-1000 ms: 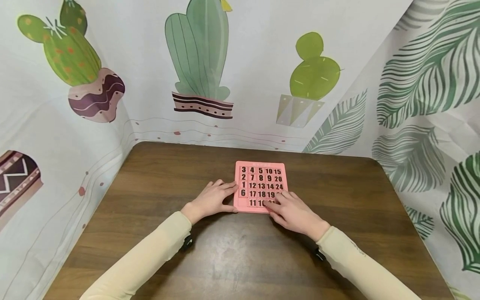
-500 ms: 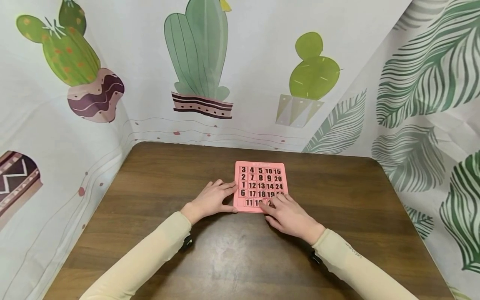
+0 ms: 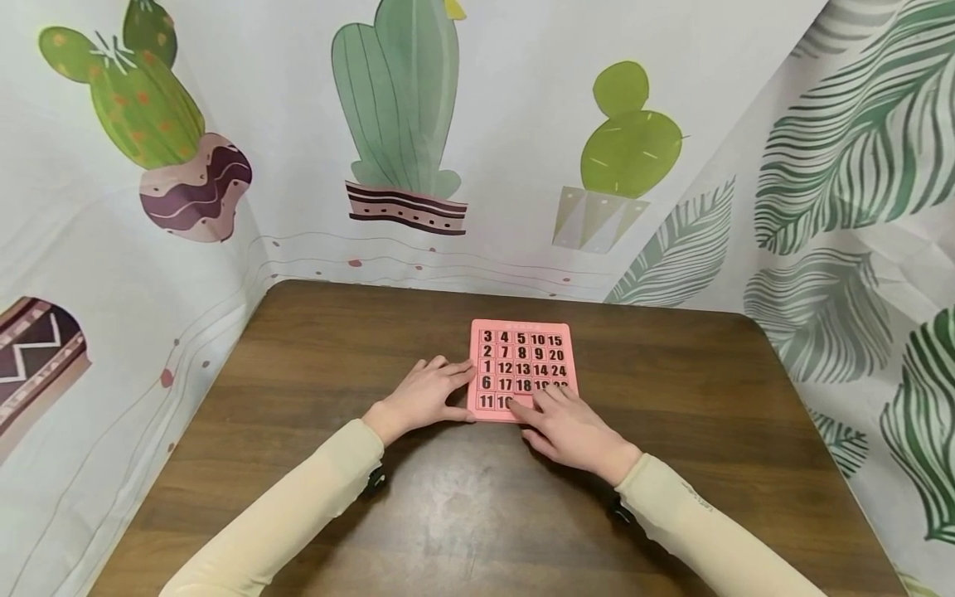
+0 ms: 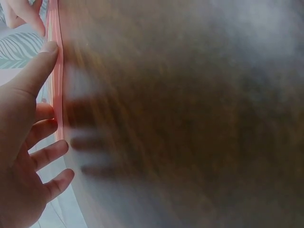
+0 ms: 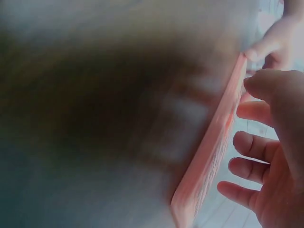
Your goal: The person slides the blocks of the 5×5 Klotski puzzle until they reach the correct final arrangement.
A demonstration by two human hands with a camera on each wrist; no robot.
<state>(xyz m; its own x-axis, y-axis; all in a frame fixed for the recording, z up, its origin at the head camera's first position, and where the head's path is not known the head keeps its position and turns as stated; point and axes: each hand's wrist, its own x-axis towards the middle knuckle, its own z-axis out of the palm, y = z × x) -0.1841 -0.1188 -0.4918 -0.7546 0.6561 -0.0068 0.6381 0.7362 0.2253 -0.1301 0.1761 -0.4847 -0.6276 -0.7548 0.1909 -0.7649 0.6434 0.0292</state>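
Observation:
A pink number slide puzzle (image 3: 515,326) lies flat on the table, its black-numbered tiles in rows. My left hand (image 3: 424,396) rests against its left edge, with the thumb at the near left corner. In the left wrist view the thumb (image 4: 40,69) touches the pink side and the other fingers are spread loosely. My right hand (image 3: 573,431) lies over the near right part, hiding several tiles. Its index fingertip presses at the tile numbered 16 (image 3: 502,402), partly covering it. The tile numbered 11 (image 3: 487,402) sits in the near left corner. Bare pink shows right of 16.
The puzzle lies toward the back of a brown wooden table (image 3: 358,332). Behind the table hangs a white cloth (image 3: 515,166) printed with cacti and leaves. A dark wrist device (image 3: 376,479) shows under the left sleeve.
My right hand has moved left, and the tiles 11 and 16 have slid left along the near row. Tile 11 now fills the former gap in the near left corner. My left hand stays put.

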